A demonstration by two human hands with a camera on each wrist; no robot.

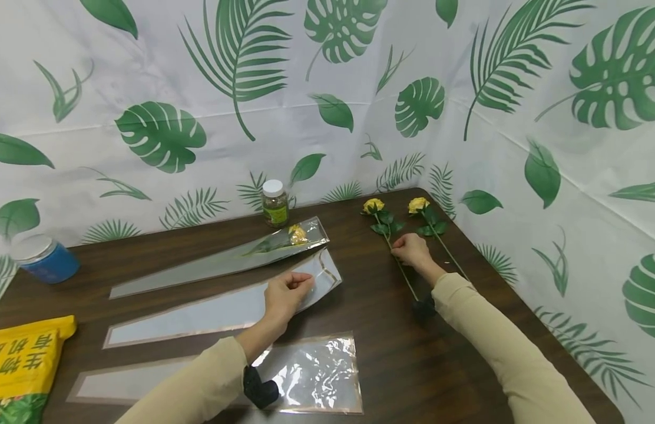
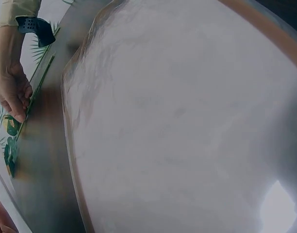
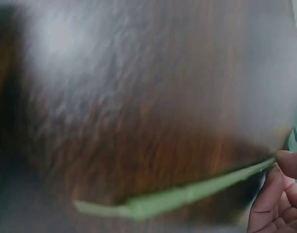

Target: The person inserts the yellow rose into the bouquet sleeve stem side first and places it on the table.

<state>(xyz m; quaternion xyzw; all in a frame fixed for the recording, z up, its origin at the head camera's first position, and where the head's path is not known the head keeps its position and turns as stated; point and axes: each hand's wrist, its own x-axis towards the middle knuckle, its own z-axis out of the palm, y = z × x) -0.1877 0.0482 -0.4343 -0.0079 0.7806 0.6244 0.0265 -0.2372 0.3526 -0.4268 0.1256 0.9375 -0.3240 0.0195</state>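
Note:
In the head view, my left hand [image 1: 285, 297] pinches the wide end of the middle tapered clear flower sleeve [image 1: 200, 316], whose right end is slightly raised. My right hand [image 1: 414, 250] pinches the green stem of a yellow rose [image 1: 373, 205] between thumb and fingers, just below its leaves. The rose's stem [image 3: 182, 195] stretches across the right wrist view. A second yellow rose [image 1: 418, 205] lies to the right of that hand. Sleeve film [image 2: 163, 121] fills most of the left wrist view; only a few left fingers [image 2: 2, 218] show at its corner.
A sleeve holding a yellow rose [image 1: 298, 235] lies behind, and another flat sleeve [image 1: 322, 371] lies in front. At the back stands a white-lidded jar [image 1: 275, 206]. A blue tub [image 1: 49, 262] and a yellow bag [image 1: 25, 359] are on the left. Printed cloth [image 1: 359, 88] backs the table.

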